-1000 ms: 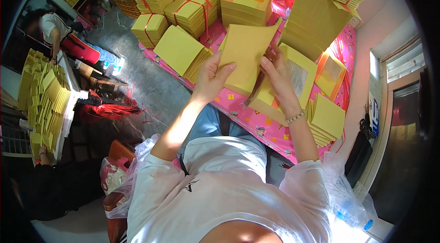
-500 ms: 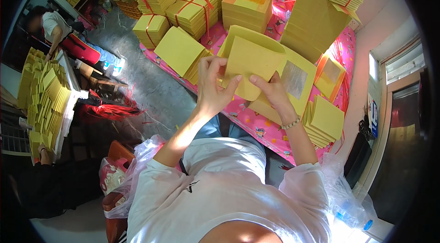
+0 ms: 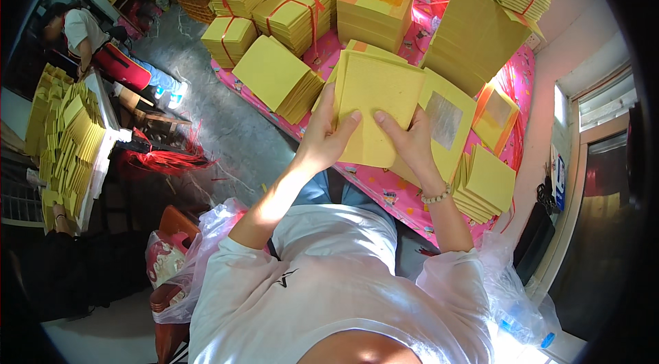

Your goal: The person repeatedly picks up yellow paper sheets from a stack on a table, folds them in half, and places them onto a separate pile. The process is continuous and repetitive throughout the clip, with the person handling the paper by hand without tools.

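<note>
Between my two hands is a folded sheet of yellow paper (image 3: 379, 107), held up above the table with its flat face toward me. My left hand (image 3: 328, 127) grips its left edge, the thumb on the near face and the fingers behind. On the right edge my right hand (image 3: 410, 141), with a beaded bracelet at the wrist, grips it the same way. Behind it, partly covered, lies a larger yellow sheet stack (image 3: 463, 96) with a silver square on top. To the left is a fanned pile of yellow paper (image 3: 271, 76).
Bundles of yellow paper tied with red string (image 3: 292, 14) and a tall block (image 3: 377, 10) stand at the back of the pink cloth (image 3: 412, 220). A small stack (image 3: 489, 182) lies right. At far left a person (image 3: 96, 48) bends by a white table (image 3: 96, 151) loaded with paper.
The paper was curled over at the top with its lower end rounded; now it is flat and squared. My hands have spread slightly, gripping its two sides.
</note>
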`<state>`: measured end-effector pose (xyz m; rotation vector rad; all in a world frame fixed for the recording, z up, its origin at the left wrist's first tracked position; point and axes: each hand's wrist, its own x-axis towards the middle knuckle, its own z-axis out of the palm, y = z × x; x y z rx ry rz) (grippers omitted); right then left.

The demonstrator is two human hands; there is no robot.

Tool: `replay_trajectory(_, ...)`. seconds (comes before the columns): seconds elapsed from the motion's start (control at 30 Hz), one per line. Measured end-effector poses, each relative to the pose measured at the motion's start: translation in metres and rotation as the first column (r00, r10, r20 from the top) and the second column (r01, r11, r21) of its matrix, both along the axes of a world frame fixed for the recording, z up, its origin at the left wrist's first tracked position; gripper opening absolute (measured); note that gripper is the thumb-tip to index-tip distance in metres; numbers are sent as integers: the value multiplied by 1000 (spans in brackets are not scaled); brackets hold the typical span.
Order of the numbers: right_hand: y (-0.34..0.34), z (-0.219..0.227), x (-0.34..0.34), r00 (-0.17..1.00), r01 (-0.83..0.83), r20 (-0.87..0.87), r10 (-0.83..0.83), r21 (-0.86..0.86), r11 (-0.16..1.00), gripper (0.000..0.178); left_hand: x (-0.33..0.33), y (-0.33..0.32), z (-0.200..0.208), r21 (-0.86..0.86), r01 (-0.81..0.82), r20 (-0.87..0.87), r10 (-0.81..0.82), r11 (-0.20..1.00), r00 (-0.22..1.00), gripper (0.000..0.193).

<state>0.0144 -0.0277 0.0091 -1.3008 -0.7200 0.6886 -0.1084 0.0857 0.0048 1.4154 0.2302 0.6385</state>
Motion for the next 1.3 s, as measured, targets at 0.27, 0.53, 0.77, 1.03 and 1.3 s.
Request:
replay_trajectory(0.27,-2,-3,-2,999,34,6,-34,-5,999,40,-2,-13,0,66,-22,-5,23,998,1000,39)
replay_trajectory(0.53,-2,-6,-3,999,26,41,-28,30,999,39,-3,-12,-7,50,-44,0,44,998,999,33)
replay_trajectory(0.77,-1,-6,-7,991,51,122,-60,79,996,35,3,-15,-12,87,-129,39,126,988,991,33)
replay_trajectory(1.03,-2,0,-1,996,57,75,-54,-33,998,31,7,-1,-7,-55,-91,18,92,994,996,35)
replay_trajectory(1.3,16,4,12,999,44,-1,-44,-105,994,30,16,26,-2,-268,43,-100,-72,962,992,39)
